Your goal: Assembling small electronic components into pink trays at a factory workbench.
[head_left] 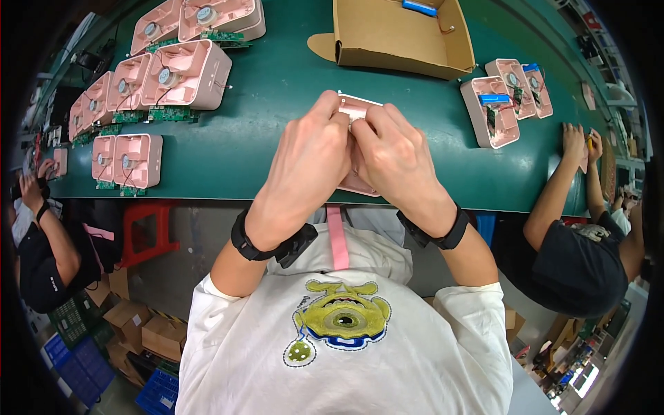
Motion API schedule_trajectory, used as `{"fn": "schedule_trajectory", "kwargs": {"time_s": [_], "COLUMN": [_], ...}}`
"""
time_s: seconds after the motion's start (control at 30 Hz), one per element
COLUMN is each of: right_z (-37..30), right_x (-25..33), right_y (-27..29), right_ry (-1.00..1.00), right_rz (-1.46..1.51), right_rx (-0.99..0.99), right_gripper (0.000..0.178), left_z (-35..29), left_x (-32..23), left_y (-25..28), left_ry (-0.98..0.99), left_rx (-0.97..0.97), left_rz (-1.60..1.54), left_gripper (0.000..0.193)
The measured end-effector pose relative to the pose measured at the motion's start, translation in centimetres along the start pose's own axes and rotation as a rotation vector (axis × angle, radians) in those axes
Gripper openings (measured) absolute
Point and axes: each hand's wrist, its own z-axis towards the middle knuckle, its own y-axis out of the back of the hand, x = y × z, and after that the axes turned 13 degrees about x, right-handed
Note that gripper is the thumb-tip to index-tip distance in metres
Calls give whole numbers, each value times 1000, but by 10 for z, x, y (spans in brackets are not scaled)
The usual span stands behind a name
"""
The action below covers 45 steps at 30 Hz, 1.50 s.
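Both my hands hold one pink plastic housing (357, 109) just above the near edge of the green table (277, 90). My left hand (308, 162) wraps its left side, fingers curled over the top. My right hand (398, 159) grips the right side, with the thumb pressed at the housing's middle. My hands hide most of the housing; only its top edge and a lower corner (356, 185) show. Each wrist wears a black band.
Several open pink housings with green circuit boards (183, 76) lie at the left. An open cardboard box (401, 34) stands at the back. More housings with blue parts (494, 111) lie at the right. Other people sit at the left (41, 242) and right (574, 242). A red stool (149, 232) stands below.
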Motion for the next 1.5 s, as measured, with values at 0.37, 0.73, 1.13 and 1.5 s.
{"fn": "schedule_trajectory", "kwargs": {"time_s": [0.37,0.73,1.13,1.5], "right_z": [-3,4,-9,-41], "right_x": [-7,-9,-9,-24], "right_y": [-10,-1,27,51], "right_ry": [20,-167,-78,-191], "right_rz": [53,490,297,245], "right_rx": [-15,-133,-36,130], "right_gripper": [14,12,30,36], "left_z": [-1,-6,-12,-22], "left_x": [5,10,9,4], "left_y": [-1,-7,1,14], "left_ry": [-15,-28,36,174], "left_rx": [18,-116,-91,142], "left_rz": [-13,-143,-251,-446], "left_gripper": [15,11,19,15]}}
